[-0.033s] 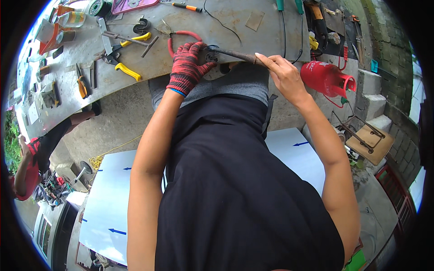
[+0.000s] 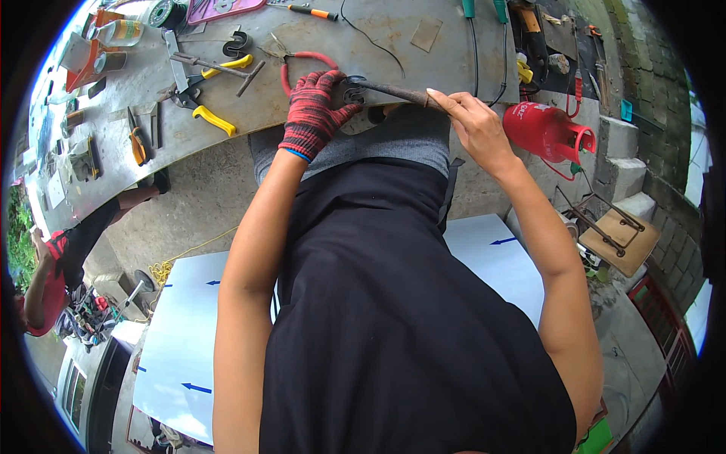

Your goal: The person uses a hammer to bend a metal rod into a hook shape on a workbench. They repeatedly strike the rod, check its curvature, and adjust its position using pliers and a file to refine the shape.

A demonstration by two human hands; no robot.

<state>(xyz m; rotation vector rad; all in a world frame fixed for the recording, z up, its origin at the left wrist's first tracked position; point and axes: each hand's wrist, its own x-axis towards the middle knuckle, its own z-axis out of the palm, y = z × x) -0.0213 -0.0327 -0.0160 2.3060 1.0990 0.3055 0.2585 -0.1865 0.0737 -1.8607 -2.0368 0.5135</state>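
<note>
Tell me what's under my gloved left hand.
The metal table shows around your gloved left hand, with red-handled pliers beyond its fingers and a dark curved metal piece near its thumb. What lies directly beneath the palm is covered.

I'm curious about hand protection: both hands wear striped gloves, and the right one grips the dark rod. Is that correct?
Not quite: in the head view, the right hand gripping the dark rod is bare; only the left hand wears a striped glove.
</note>
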